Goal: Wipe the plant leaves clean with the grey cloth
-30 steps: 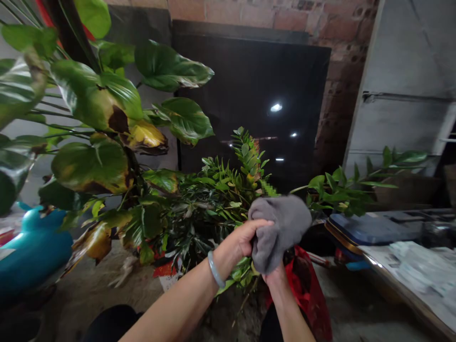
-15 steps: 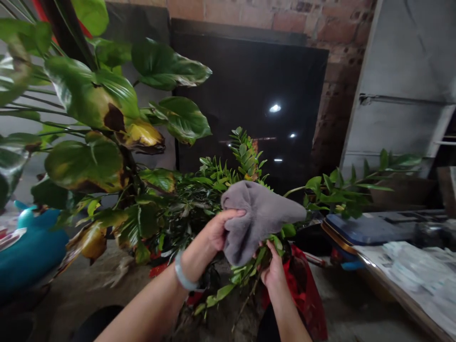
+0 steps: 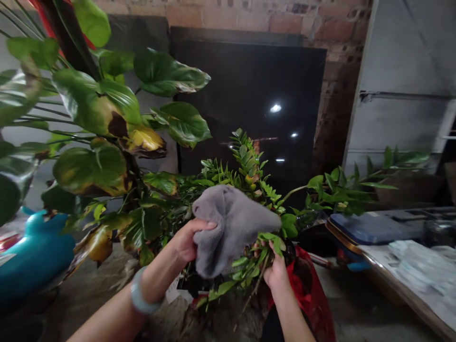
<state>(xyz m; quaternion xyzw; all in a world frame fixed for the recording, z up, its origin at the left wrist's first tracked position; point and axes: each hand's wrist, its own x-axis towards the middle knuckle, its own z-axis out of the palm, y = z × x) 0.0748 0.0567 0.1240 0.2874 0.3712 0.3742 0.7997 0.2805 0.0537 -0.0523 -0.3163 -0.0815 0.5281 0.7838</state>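
A soft grey cloth [image 3: 235, 218] is bunched in my left hand [image 3: 190, 240], the thumb pressed on top of it and the rest of the cloth spread out to the right. Just right of and below the cloth, my right hand [image 3: 276, 268] has its fingers closed round leafy green stems [image 3: 254, 270] that hang down toward the floor. Part of the right fingers is hidden behind leaves. Behind the cloth stands a green plant [image 3: 245, 154] with many small leaflets.
A large plant [image 3: 96, 109] with yellowing, browned leaves fills the left side. A teal plastic object [image 3: 44, 247] sits below it. A red plastic bag [image 3: 309, 289] lies by my right arm. At right, a table [image 3: 388, 282] bears a blue lid [image 3: 370, 227] and clear plastic wrapping [image 3: 423, 266].
My left hand has moved left and slightly down with the grey cloth, uncovering more of the stems. My right hand stays nearly in place on the stems.
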